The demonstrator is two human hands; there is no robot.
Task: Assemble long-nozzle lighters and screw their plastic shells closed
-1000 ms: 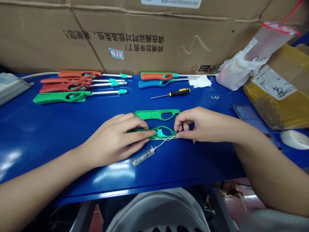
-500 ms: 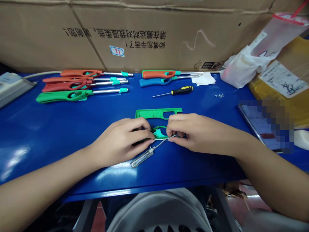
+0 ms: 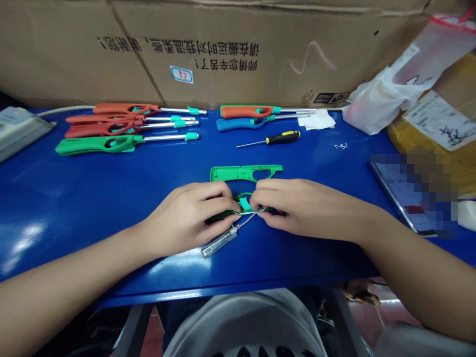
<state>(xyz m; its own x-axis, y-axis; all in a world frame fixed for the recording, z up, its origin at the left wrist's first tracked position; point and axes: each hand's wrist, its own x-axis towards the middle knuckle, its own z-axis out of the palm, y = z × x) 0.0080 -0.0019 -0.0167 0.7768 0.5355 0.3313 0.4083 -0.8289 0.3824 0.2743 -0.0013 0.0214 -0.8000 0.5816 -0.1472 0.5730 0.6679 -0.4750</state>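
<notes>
A green lighter shell half (image 3: pixel 222 215) lies between my hands, partly hidden by fingers, with a teal trigger (image 3: pixel 244 204) seated in it. My left hand (image 3: pixel 193 213) closes its fingers on the shell's handle end. Thumb and fingers of my right hand (image 3: pixel 297 206) pinch a thin white wire (image 3: pixel 251 216) by the trigger. That wire runs down to a clear lighter fuel tank (image 3: pixel 219 242), lying on the table below my left fingers. Just beyond my hands rests the matching green shell half (image 3: pixel 230 173), its hollow side up.
Several assembled lighters (image 3: pixel 100 144) lie at the back left; an orange lighter (image 3: pixel 245 112) and a blue one (image 3: pixel 240 124) lie at the back centre. Nearby are a screwdriver (image 3: pixel 283 138), small screws (image 3: pixel 340 146) and a phone (image 3: pixel 401 198). A cardboard box (image 3: pixel 208 29) walls off the back.
My right hand has slid a little left along the shell, closer to the trigger and my left hand. My left hand stays almost in place. The view has shifted slightly.
</notes>
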